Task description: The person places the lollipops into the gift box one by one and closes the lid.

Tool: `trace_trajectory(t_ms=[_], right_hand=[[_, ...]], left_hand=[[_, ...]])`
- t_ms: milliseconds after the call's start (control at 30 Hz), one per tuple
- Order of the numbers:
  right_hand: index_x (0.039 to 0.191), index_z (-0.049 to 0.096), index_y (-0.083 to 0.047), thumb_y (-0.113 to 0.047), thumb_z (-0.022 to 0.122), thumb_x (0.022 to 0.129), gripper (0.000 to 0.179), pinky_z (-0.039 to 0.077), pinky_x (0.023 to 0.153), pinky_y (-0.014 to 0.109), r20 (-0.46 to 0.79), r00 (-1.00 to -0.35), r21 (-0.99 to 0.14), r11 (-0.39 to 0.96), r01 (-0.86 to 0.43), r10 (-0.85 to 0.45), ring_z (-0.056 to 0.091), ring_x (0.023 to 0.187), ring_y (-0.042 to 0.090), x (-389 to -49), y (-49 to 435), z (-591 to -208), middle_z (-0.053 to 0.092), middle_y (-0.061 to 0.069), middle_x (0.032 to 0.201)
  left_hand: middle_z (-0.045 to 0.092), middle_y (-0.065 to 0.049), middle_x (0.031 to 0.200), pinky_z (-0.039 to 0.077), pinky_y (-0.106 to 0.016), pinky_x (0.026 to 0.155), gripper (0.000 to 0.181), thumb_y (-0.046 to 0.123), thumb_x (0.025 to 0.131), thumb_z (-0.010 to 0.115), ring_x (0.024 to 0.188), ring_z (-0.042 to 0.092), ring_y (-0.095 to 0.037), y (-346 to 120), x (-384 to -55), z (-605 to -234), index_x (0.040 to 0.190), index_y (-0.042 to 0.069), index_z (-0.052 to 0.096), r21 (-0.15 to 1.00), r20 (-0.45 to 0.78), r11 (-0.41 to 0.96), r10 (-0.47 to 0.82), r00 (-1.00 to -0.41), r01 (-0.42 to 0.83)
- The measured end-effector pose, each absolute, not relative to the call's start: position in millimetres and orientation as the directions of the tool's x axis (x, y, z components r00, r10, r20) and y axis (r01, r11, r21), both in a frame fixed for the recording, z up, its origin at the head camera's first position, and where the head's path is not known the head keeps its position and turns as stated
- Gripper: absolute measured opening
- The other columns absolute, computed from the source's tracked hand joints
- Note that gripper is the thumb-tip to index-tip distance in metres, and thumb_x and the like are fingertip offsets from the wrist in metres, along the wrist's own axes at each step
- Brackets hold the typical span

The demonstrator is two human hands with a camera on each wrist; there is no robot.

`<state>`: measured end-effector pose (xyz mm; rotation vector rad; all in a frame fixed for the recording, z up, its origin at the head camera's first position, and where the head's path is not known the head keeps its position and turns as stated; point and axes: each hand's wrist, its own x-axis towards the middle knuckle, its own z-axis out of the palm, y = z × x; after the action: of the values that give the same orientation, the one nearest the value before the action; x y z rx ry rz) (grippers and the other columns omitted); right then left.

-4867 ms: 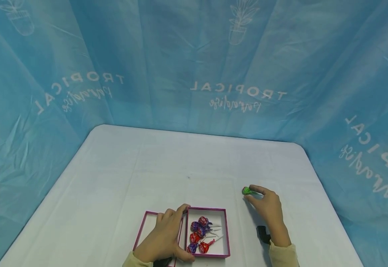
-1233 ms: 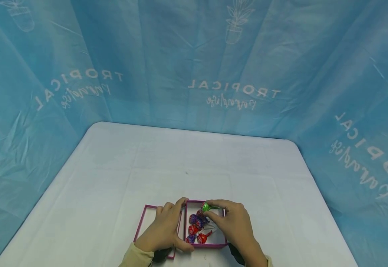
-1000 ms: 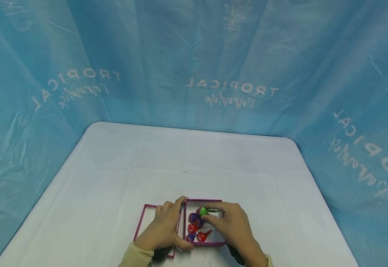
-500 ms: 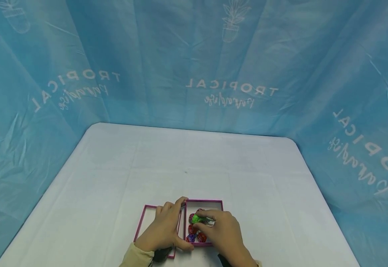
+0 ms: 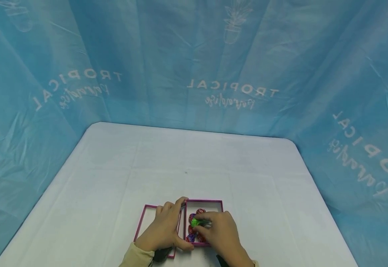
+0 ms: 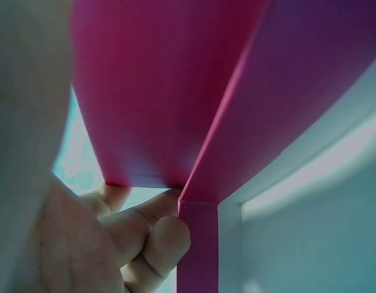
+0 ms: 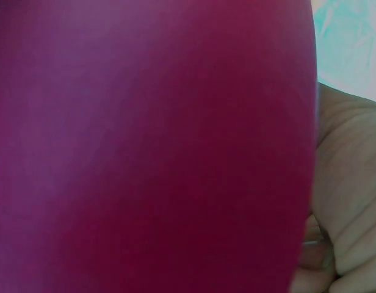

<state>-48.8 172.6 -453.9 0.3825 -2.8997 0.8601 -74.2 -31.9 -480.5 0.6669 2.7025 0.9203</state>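
A white box with a magenta rim [image 5: 210, 200] holds several wrapped lollipops, among them a purple one [image 5: 190, 238] and a red one [image 5: 200, 211]. My left hand [image 5: 162, 231] spans the box's left side, thumb at the near corner and index finger at the far one; in the left wrist view, its curled fingers [image 6: 166, 241] meet the magenta wall [image 6: 157, 91]. Inside the box, thumb and fingertips of my right hand [image 5: 222, 231] pinch a green-wrapped lollipop [image 5: 194, 222], its stick mostly hidden. The box's magenta side [image 7: 163, 146] fills most of the right wrist view.
A second magenta-rimmed white tray or lid [image 5: 141, 224] lies left of the box, partly under my left hand. White cloth covers the table [image 5: 187, 155]. Blue printed curtains [image 5: 167, 66] hang around its back and sides.
My right hand has brought the green lollipop from the table at the right into the box, then lower and nearer the left wall. My left hand stays on the box.
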Motion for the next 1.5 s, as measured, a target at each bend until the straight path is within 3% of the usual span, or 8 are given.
trace_trajectory(t_ms=[267, 700, 1267, 1500], right_hand=[[0.088, 0.082, -0.026, -0.032, 0.092, 0.067, 0.024, 0.055, 0.075, 0.035, 0.178, -0.952, -0.449, 0.841, -0.303, -0.248, 0.071, 0.079, 0.009, -51, 171, -459, 0.077, -0.013, 0.087], [0.089, 0.082, -0.023, -0.03, 0.092, 0.066, 0.026, 0.056, 0.068, 0.029, 0.192, -0.937, -0.398, 0.849, -0.348, -0.293, 0.072, 0.076, 0.009, -49, 169, -454, 0.077, -0.011, 0.086], [0.101, 0.08, -0.021, -0.024, 0.091, 0.071, 0.032, 0.056, 0.073, 0.037, 0.194, -0.938, -0.363, 0.867, -0.341, -0.288, 0.073, 0.087, 0.014, -44, 167, -452, 0.077, -0.007, 0.097], [0.103, 0.08, -0.02, -0.025, 0.089, 0.074, 0.031, 0.058, 0.074, 0.037, 0.224, -0.932, -0.368, 0.861, -0.351, -0.285, 0.074, 0.091, 0.017, -41, 164, -442, 0.077, -0.004, 0.104]], left_hand=[[0.054, -0.009, 0.116, 0.03, -0.043, 0.085, 0.137, 0.071, 0.05, 0.088, 0.105, 0.044, -0.021, -32, -74, -481, 0.156, 0.01, 0.026, 0.611, -0.039, 0.705, 0.481, -0.876, 0.36], [0.054, -0.007, 0.114, 0.03, -0.043, 0.084, 0.136, 0.071, 0.05, 0.088, 0.103, 0.043, -0.02, -32, -72, -480, 0.155, 0.009, 0.027, 0.602, -0.024, 0.707, 0.48, -0.877, 0.37], [0.054, -0.009, 0.115, 0.029, -0.041, 0.082, 0.137, 0.073, 0.051, 0.087, 0.102, 0.041, -0.02, -31, -70, -475, 0.155, 0.006, 0.029, 0.555, -0.004, 0.732, 0.478, -0.878, 0.396], [0.056, -0.009, 0.134, 0.03, -0.047, 0.09, 0.144, 0.077, 0.055, 0.082, 0.115, 0.043, -0.024, -39, -65, -469, 0.162, 0.012, 0.012, 0.56, 0.051, 0.709, 0.485, -0.873, 0.427]])
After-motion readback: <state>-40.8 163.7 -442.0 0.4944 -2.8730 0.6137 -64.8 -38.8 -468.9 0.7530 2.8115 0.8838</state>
